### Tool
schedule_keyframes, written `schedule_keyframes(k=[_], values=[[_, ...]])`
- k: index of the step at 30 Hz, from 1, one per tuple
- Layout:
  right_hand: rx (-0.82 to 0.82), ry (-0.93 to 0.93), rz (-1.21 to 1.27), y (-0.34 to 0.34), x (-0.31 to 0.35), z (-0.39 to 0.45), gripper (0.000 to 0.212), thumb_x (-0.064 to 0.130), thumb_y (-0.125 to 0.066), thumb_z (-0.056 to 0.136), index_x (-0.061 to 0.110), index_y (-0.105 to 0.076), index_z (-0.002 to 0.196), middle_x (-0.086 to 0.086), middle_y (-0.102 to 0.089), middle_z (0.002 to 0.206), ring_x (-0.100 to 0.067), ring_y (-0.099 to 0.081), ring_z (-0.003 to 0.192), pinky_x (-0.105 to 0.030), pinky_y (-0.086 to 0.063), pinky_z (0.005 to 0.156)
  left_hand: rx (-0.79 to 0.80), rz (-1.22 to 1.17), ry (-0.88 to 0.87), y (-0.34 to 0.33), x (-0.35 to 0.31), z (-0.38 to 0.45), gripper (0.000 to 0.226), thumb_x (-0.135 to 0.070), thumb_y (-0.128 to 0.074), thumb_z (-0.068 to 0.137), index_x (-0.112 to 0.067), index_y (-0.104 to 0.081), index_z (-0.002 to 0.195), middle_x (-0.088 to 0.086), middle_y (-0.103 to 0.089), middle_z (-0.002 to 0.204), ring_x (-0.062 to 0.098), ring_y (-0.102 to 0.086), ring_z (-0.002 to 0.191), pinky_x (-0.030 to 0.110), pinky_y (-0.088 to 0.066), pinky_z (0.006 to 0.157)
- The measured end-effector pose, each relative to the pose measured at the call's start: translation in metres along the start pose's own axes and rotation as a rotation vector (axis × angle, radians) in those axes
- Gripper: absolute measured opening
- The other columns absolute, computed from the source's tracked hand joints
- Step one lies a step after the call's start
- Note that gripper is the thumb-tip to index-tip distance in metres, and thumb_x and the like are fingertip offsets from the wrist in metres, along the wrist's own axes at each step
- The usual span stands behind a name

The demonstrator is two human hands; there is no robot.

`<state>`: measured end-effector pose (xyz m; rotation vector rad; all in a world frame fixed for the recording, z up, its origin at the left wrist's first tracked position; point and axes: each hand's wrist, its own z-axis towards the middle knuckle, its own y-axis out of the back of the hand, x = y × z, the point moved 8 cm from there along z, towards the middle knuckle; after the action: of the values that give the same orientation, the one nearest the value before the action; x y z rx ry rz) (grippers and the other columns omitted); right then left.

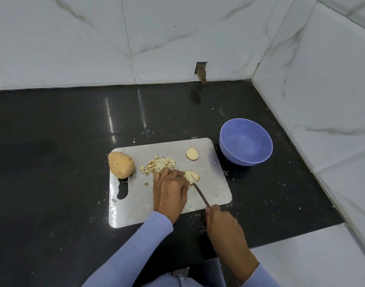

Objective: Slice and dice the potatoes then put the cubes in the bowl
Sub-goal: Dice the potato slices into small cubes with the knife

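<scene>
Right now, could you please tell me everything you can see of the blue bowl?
The blue bowl is round, matte lavender-blue and looks like plastic. It stands upright on the black countertop, just off the far right corner of the cutting board, near the wall. No cubes are visible inside it. Neither hand touches it.

No legible text or labels anywhere.

I see the cutting board [214,183] on the countertop [53,162], the bowl [246,141] just beside its right far corner. On the board: whole potato [121,164] left, diced cubes [158,163] centre, potato slices [191,176] right, potato end piece [192,154] behind them.
</scene>
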<state>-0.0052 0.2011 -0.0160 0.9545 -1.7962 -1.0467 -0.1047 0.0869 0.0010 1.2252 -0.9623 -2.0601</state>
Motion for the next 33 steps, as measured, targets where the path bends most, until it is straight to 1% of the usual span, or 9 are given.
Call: schedule_keyframes(k=[5, 7, 9, 11, 15, 19, 23, 27, 33], values=[[0.022, -0.008, 0.014, 0.001, -0.005, -0.002, 0.036, 0.035, -0.019, 0.105, 0.017, -0.049, 0.104, 0.006, -0.053, 0.084, -0.011, -0.060, 0.079, -0.023, -0.049, 0.074, 0.002, 0.009, 0.008, 0.000, -0.002, -0.001, 0.017, -0.009, -0.085, 0.060, -0.019, -0.073, 0.067, -0.001, -0.071, 0.090, 0.022, -0.057, 0.083, 0.028, -0.023, 0.071], [0.012, -0.009, 0.013, 0.002, -0.005, 0.000, 0.036, 0.036, -0.019, 0.104, 0.017, -0.049, 0.103, 0.007, -0.051, 0.080, -0.011, -0.057, 0.074, -0.021, -0.045, 0.068, 0.000, 0.011, 0.008, 0.001, -0.002, -0.002, 0.016, -0.008, -0.085, 0.060, -0.018, -0.074, 0.067, 0.000, -0.071, 0.090, 0.023, -0.058, 0.083, 0.028, -0.024, 0.071], [-0.012, -0.003, 0.007, 0.005, -0.004, 0.004, 0.035, 0.037, -0.021, 0.104, 0.017, -0.049, 0.100, 0.009, -0.045, 0.074, -0.009, -0.052, 0.069, -0.018, -0.038, 0.064, -0.004, 0.008, 0.009, 0.001, -0.002, -0.002, 0.016, -0.008, -0.085, 0.060, -0.017, -0.074, 0.067, 0.000, -0.071, 0.090, 0.023, -0.058, 0.083, 0.028, -0.024, 0.071], [-0.022, 0.003, 0.031, 0.007, -0.001, 0.007, 0.035, 0.037, -0.022, 0.104, 0.018, -0.051, 0.098, 0.010, -0.045, 0.072, -0.008, -0.052, 0.069, -0.017, -0.036, 0.063, -0.007, 0.004, 0.015, 0.001, -0.002, -0.002, 0.016, -0.009, -0.085, 0.060, -0.018, -0.074, 0.067, 0.000, -0.071, 0.090, 0.023, -0.058, 0.083, 0.029, -0.024, 0.071], [-0.058, 0.014, 0.086, 0.013, 0.011, 0.017, 0.038, 0.038, -0.023, 0.104, 0.015, -0.054, 0.100, 0.004, -0.055, 0.077, -0.013, -0.059, 0.073, -0.020, -0.043, 0.062, -0.019, -0.002, 0.029, 0.000, 0.000, -0.004, 0.015, -0.009, -0.085, 0.061, -0.017, -0.074, 0.068, 0.000, -0.070, 0.088, 0.023, -0.058, 0.083, 0.030, -0.026, 0.072], [-0.085, 0.047, 0.079, 0.015, 0.024, 0.030, 0.039, 0.036, -0.022, 0.104, 0.012, -0.054, 0.102, 0.000, -0.057, 0.081, -0.013, -0.055, 0.069, -0.021, -0.037, 0.055, -0.047, -0.026, 0.027, -0.001, 0.001, -0.006, 0.015, -0.007, -0.085, 0.061, -0.016, -0.075, 0.068, 0.001, -0.071, 0.085, 0.024, -0.060, 0.081, 0.030, -0.027, 0.072], [-0.059, 0.036, 0.073, 0.012, 0.028, 0.037, 0.040, 0.034, -0.022, 0.105, 0.010, -0.054, 0.105, -0.001, -0.056, 0.085, -0.014, -0.050, 0.071, -0.024, -0.035, 0.061, -0.057, -0.055, 0.033, -0.001, 0.002, -0.006, 0.017, -0.005, -0.086, 0.059, -0.016, -0.074, 0.066, 0.000, -0.072, 0.084, 0.023, -0.059, 0.080, 0.029, -0.027, 0.072], [-0.045, 0.011, 0.018, 0.009, 0.032, 0.042, 0.039, 0.032, -0.021, 0.105, 0.009, -0.052, 0.108, -0.006, -0.062, 0.097, -0.015, -0.050, 0.074, -0.025, -0.037, 0.065, -0.057, -0.045, 0.032, -0.002, 0.004, -0.005, 0.015, -0.009, -0.086, 0.060, -0.016, -0.074, 0.065, -0.001, -0.072, 0.084, 0.020, -0.055, 0.081, 0.028, -0.026, 0.071], [-0.020, 0.026, -0.076, 0.002, 0.027, 0.028, 0.032, 0.029, -0.021, 0.106, 0.011, -0.048, 0.109, -0.003, -0.063, 0.097, -0.017, -0.061, 0.083, -0.023, -0.036, 0.063, -0.034, -0.022, 0.032, -0.003, 0.002, -0.004, 0.015, -0.009, -0.085, 0.060, -0.017, -0.074, 0.066, -0.001, -0.071, 0.083, 0.022, -0.058, 0.079, 0.030, -0.025, 0.070]])
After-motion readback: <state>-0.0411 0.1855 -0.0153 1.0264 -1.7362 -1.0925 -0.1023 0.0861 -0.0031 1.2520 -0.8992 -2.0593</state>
